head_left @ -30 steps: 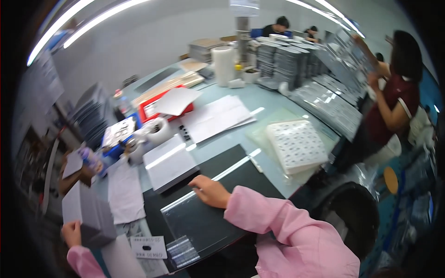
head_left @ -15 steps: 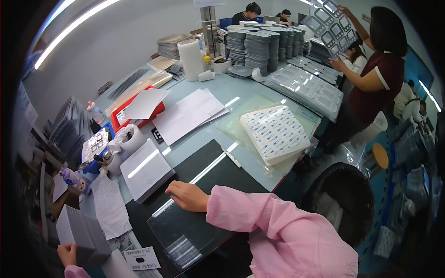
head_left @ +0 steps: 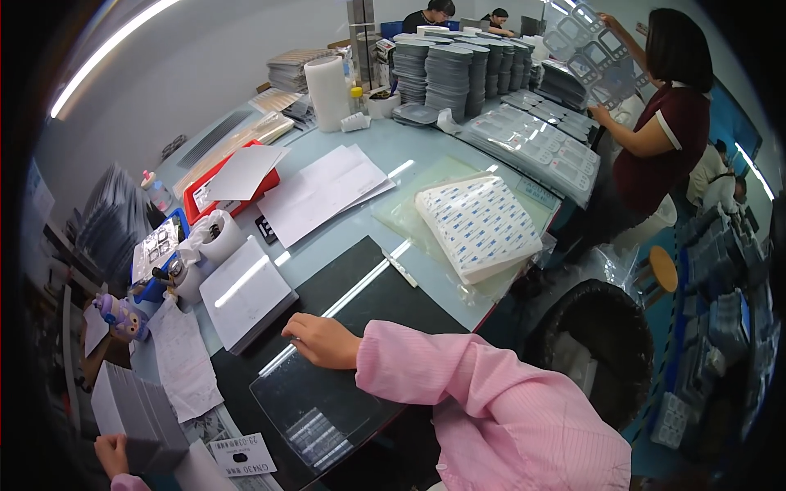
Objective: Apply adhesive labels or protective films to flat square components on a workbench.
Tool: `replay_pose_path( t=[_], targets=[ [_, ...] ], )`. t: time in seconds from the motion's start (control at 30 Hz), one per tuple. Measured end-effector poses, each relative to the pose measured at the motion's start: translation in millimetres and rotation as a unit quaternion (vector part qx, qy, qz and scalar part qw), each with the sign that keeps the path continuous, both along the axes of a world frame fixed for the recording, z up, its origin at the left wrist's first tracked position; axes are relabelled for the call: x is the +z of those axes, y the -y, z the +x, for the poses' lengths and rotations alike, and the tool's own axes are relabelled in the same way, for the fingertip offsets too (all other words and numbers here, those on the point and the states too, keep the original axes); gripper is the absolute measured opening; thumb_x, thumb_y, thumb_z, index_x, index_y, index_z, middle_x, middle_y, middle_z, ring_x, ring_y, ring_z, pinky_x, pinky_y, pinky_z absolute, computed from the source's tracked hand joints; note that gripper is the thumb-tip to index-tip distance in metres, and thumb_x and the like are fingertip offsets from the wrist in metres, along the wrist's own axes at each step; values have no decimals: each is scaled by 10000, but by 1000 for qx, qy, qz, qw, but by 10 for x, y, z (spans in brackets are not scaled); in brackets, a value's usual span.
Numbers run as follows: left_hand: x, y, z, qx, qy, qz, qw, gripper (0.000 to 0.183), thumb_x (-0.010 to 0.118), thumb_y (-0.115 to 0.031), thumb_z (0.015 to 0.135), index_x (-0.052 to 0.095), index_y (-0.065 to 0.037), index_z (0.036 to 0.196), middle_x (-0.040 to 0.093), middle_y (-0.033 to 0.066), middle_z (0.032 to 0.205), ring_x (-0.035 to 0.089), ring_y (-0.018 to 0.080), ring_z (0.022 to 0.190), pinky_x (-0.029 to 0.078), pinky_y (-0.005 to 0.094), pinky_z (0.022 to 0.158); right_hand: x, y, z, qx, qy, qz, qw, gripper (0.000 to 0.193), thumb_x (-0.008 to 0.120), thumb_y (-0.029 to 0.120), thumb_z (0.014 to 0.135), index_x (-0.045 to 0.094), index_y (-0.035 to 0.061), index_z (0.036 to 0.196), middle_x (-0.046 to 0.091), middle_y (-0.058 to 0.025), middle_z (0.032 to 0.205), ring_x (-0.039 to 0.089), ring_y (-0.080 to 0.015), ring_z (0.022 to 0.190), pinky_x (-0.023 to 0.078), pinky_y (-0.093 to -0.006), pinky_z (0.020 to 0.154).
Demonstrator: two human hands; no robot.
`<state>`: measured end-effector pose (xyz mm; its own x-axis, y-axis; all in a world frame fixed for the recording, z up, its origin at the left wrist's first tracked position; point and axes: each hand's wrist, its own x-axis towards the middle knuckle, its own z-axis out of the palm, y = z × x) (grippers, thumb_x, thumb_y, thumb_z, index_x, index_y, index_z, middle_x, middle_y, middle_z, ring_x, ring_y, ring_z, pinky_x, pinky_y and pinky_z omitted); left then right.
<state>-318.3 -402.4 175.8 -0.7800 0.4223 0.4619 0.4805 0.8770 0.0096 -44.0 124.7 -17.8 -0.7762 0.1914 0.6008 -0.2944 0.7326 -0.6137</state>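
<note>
Works at a broad pale table (head_left: 350, 227), close to a black mat (head_left: 401, 307) laid along its near side. Faces, beyond the mat to the right, a pale green film (head_left: 403, 211) with a block of blue-patterned white sheets (head_left: 475, 225) resting on it. Has a clear, glossy sheet (head_left: 299, 401) lying flat on the near end of the mat. Has a stack of greyish-white sheets (head_left: 139, 409) on the lower left and a low white stack (head_left: 244, 293) beside the mat's left edge. Has the right hand (head_left: 325, 340), palm down with fingers bent, at the far edge of the clear sheet; cannot tell whether pinching it. Has the left hand (head_left: 111, 454), with fingers curled, at the near left corner of the greyish-white stack; cannot tell whether gripping it. Has a slotted white card (head_left: 246, 460) just left of the clear sheet
</note>
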Motion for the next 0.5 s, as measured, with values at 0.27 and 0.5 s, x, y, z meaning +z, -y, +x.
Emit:
replay_pose_path(
  t=[0.27,0.5],
  targets=[
    [-193,363,-395,-57,4,-69,996,149,726,-99,890,671,33,930,627,224,753,610,377,715,471,499,691,-27,-5,-7,-1,-11,-8,1000,184,664,64,902,615,30,1077,602,-122,1053,640,-331,990,539,-423,822],
    [-340,359,-509,-51,4,-165,985,153,649,-50,915,698,20,1041,657,266,898,635,443,826,508,507,732,-19,6,-2,-4,-18,-3,1000,183,665,69,905,619,34,1078,602,-115,1043,647,-318,980,541,-417,806]
  ],
)
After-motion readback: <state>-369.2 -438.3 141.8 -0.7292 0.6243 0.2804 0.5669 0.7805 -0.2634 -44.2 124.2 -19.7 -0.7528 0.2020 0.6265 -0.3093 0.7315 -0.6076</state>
